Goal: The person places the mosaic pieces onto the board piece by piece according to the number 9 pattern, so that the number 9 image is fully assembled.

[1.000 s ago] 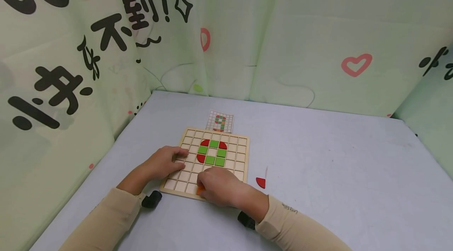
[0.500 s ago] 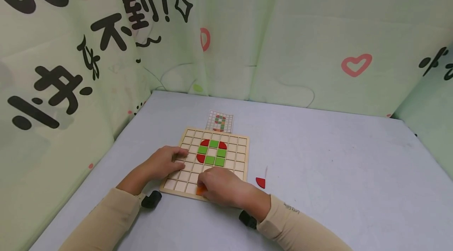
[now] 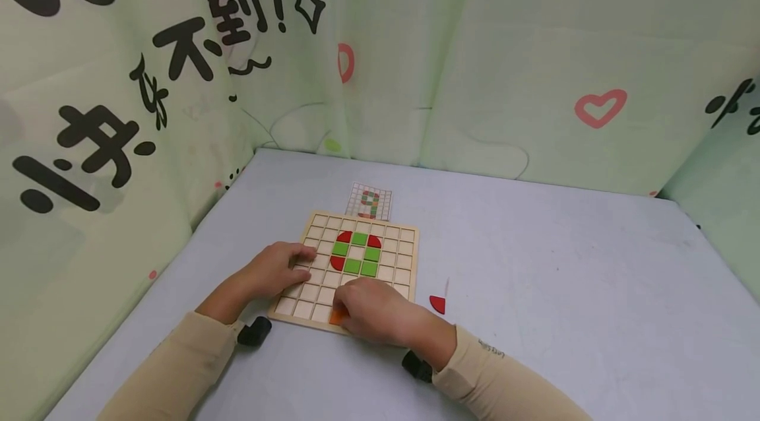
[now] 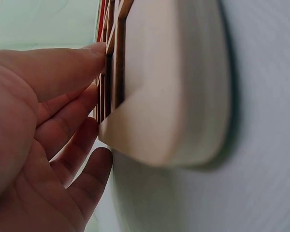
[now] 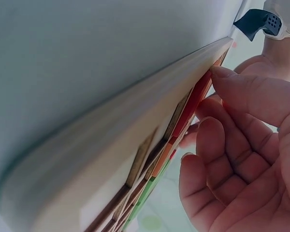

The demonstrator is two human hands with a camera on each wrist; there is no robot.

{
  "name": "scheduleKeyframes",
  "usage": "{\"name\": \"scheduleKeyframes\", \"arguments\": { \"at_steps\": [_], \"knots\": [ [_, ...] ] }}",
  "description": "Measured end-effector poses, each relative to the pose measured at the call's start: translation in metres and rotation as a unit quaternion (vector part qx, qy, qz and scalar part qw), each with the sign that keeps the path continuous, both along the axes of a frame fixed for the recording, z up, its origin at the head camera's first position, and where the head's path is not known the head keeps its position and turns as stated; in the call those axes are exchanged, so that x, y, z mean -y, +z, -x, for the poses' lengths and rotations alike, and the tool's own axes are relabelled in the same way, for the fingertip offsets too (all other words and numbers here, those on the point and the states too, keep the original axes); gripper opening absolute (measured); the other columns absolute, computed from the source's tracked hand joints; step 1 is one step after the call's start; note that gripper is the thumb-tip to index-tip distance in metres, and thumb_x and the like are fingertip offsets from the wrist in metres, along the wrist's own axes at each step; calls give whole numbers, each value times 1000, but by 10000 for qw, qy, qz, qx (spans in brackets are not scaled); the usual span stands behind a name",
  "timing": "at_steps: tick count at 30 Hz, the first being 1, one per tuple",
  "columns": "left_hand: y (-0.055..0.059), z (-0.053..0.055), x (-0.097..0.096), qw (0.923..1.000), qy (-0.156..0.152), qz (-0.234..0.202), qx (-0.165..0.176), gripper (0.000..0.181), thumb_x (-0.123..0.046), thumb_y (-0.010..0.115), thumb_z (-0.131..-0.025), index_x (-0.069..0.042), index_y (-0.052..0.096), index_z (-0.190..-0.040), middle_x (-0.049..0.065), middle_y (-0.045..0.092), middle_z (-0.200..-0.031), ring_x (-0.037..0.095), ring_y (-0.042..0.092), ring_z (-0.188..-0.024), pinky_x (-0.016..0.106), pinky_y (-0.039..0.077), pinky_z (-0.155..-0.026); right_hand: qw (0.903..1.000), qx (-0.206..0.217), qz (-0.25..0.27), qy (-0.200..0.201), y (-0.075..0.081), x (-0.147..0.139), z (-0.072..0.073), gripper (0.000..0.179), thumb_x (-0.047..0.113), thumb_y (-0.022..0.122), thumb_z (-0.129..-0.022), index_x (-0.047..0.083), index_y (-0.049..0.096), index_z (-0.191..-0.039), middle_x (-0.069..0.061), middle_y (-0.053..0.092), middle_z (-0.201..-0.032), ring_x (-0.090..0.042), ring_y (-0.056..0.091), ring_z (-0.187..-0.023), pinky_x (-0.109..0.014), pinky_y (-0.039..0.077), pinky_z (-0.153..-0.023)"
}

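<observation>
A wooden grid board (image 3: 394, 246) lies on the table, with green tiles (image 3: 352, 266) and red rounded tiles (image 3: 338, 263) in a ring on its upper part. My left hand (image 3: 276, 268) rests on the board's left side, thumb and fingertips touching it. Over the board's lower rows, my right hand (image 3: 374, 312) has its fingers curled. In the right wrist view its thumb and a finger pinch a red tile (image 5: 195, 99) sitting at the board. An orange tile (image 3: 336, 317) shows beside that hand, in the bottom row. Most squares beneath the right hand are hidden.
A small pattern card (image 3: 369, 201) touches the board's far edge. To the board's right, a loose red rounded piece (image 3: 437, 304) lies on the white tabletop (image 3: 534, 289). Printed curtains (image 3: 505, 64) hang behind and at both sides.
My right hand has shifted very slightly to the right over the bottom rows. The head view has tilted a little. My left hand and the tiles in sight keep their places.
</observation>
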State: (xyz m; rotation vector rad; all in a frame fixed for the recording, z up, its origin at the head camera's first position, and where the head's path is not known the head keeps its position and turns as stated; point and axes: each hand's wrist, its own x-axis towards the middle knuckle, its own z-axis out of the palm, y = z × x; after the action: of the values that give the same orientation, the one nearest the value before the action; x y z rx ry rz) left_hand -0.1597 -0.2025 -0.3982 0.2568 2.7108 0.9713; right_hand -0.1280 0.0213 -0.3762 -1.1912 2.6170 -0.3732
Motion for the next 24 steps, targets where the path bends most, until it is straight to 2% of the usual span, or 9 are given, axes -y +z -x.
{"name": "scheduleKeyframes", "arguments": {
  "at_steps": [9, 18, 24],
  "knots": [
    [-1, 1, 0, 10000, 74, -2, 44, 39, -12, 70, -93, -4, 64, -131, 10, 59, -139, 35, 44, -136, 53, 36, -110, 10000, -8, 25, 12, 0, -1, 1, 7, 13, 72, -89, 11, 72, -96, 9, 62, -83, -8, 55, -78, -22, 49, -75],
    [-1, 1, -1, 9998, 138, 68, 121, 40, -14, 71, -94, -5, 64, -132, 11, 58, -140, 35, 44, -137, 53, 36, -110, 9996, 269, 33, -21, 1, -6, 3, 12, 14, 71, -90, 12, 71, -102, 11, 57, -83, -9, 52, -80, -22, 47, -75],
    [-1, 1, -1, 9998, 119, 73, 141, 40, -14, 70, -94, -5, 64, -132, 10, 58, -140, 35, 43, -137, 53, 35, -111, 9986, 464, 148, -186, 2, -15, 6, 23, 20, 72, -90, 12, 70, -112, 9, 63, -97, -9, 55, -90, -24, 49, -83]
  ]
}}
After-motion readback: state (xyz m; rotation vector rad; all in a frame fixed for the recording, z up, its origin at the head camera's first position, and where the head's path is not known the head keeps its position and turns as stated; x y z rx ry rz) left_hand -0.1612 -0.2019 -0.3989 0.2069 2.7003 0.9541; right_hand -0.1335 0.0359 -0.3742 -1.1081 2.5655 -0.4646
